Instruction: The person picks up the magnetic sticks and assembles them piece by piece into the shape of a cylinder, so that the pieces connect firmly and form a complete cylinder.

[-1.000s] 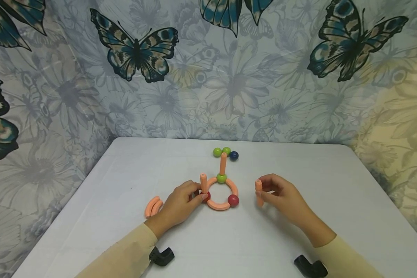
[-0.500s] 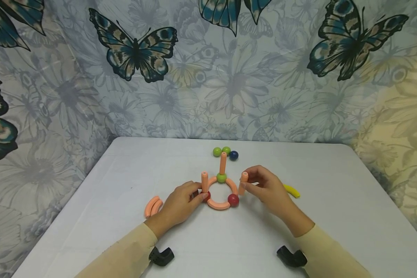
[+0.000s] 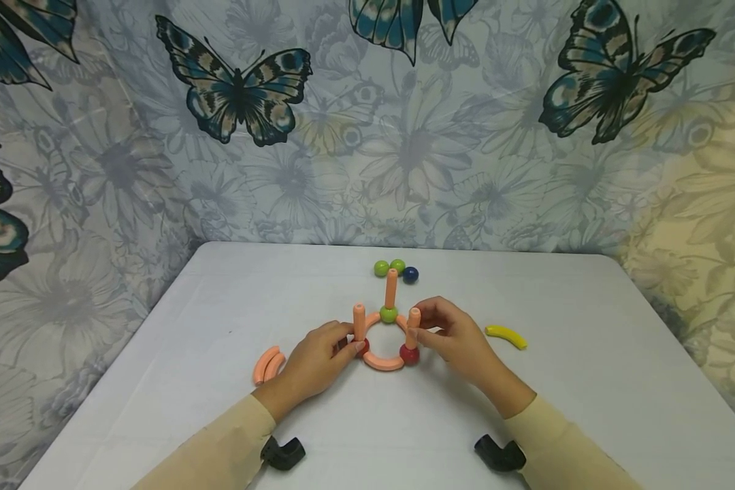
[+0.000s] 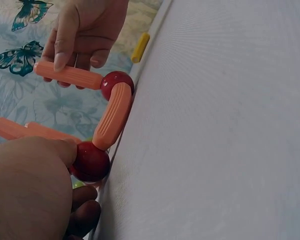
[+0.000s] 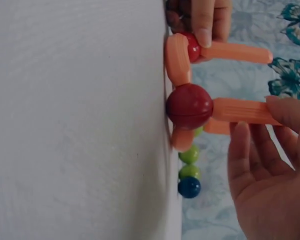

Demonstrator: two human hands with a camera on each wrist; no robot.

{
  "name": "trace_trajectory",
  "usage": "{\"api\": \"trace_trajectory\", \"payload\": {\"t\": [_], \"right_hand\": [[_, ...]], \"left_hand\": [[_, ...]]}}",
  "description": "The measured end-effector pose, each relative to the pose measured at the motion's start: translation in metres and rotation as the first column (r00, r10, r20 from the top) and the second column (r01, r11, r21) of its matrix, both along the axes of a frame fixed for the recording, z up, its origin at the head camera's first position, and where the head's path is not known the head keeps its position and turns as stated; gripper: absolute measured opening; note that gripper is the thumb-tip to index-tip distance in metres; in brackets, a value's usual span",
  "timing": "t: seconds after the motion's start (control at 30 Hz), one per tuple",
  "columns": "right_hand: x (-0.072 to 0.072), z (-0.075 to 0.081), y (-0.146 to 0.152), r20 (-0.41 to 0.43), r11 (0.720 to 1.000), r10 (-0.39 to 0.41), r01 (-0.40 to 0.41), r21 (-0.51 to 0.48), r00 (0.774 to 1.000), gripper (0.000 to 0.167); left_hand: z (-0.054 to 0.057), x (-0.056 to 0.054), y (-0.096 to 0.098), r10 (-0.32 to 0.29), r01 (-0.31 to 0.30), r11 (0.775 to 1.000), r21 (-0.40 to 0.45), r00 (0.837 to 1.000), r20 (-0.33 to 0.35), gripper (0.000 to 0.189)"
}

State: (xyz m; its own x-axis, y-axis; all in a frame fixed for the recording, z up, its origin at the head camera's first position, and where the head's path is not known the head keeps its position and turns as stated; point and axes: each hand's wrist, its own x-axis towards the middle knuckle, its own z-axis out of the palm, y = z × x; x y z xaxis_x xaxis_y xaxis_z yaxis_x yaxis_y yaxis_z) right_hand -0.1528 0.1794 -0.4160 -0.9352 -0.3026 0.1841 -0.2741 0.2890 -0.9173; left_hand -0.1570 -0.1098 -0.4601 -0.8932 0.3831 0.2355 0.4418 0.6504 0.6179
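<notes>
An orange ring of curved pieces [image 3: 384, 365] joined by balls lies on the table. My left hand [image 3: 318, 357] pinches its left red ball [image 4: 91, 162], from which an orange straight rod [image 3: 358, 320] stands up. In my right hand [image 3: 456, 344], thumb and fingers pinch another orange rod [image 5: 235, 109]. That rod is upright, its lower end meeting the right red ball [image 5: 190, 106]. At the ring's far side, a third rod [image 3: 391, 289] rises from a green ball [image 3: 388, 315].
Two green balls [image 3: 382, 268] and a dark blue ball [image 3: 410, 275] sit behind the ring on the white table [image 3: 282, 272]. Two orange curved pieces [image 3: 265, 365] lie beside the left forearm. A yellow curved piece [image 3: 507, 336] lies to the right of my right hand.
My right hand has moved left, bringing its orange rod onto the right red ball. The yellow piece has come into sight behind it. My left hand stays at the left red ball.
</notes>
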Motion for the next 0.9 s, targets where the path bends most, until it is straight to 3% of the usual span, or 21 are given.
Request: {"api": "trace_trajectory", "payload": {"t": [0.37, 0.53, 0.7, 0.9], "right_hand": [[-0.002, -0.018, 0.005, 0.104, 0.981, 0.021, -0.040, 0.188, 0.994, 0.021], [-0.003, -0.024, 0.007, 0.107, 0.980, 0.027, -0.047, 0.194, 0.994, 0.020], [-0.003, -0.028, 0.006, 0.107, 0.978, 0.021, -0.043, 0.205, 0.994, 0.021], [-0.007, -0.024, 0.007, 0.118, 0.978, 0.054, -0.077, 0.196, 0.992, 0.026]], "left_hand": [[-0.001, 0.000, -0.003, -0.021, 0.021, 1.000, 0.009, 1.000, -0.016, 0.019], [0.001, 0.000, -0.002, -0.029, 0.029, 0.999, 0.028, 0.999, -0.024, 0.016], [0.000, 0.000, -0.003, -0.039, 0.038, 0.999, 0.024, 0.999, 0.012, 0.024], [-0.001, 0.000, -0.003, -0.030, 0.030, 0.999, 0.033, 0.999, 0.020, 0.028]]}}
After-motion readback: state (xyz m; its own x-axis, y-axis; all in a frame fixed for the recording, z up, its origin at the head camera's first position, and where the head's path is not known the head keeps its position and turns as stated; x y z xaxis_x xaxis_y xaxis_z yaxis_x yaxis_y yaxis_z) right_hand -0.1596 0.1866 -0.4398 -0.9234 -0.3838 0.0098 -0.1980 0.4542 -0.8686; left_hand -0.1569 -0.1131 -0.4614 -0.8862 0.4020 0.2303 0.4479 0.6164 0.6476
